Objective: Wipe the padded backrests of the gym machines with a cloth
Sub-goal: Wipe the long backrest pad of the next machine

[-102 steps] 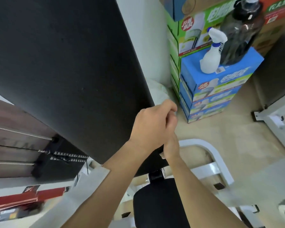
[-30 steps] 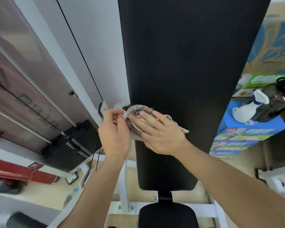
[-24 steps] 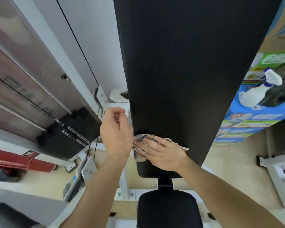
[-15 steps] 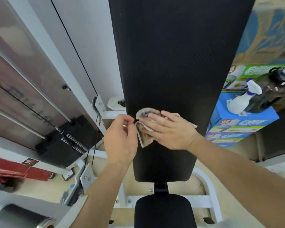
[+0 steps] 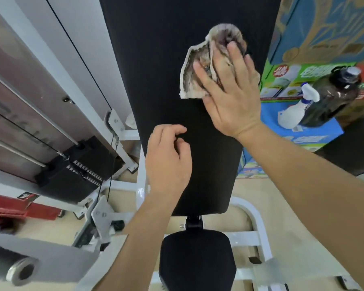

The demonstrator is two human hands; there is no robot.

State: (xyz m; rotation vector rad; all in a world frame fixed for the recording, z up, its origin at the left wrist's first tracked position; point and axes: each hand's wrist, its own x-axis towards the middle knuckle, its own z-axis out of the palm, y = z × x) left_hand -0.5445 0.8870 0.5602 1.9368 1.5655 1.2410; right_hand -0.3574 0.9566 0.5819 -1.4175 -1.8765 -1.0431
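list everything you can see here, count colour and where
backrest: one, black, upright in the centre
cloth: one, grey-brown with a pale edge, on the upper right part of the backrest
seat pad: one, black, below the backrest
frame: one, white, around the seat pad
weight stack: one, black, at left
spray bottle: one, white with a blue nozzle, on a blue box at right
jug: one, dark and see-through, beside the spray bottle
boxes: several, blue and green, stacked at right
left hand: one, in front of the lower backrest, fingers loosely curled, holding nothing
right hand: one, flat, pressing the cloth to the backrest
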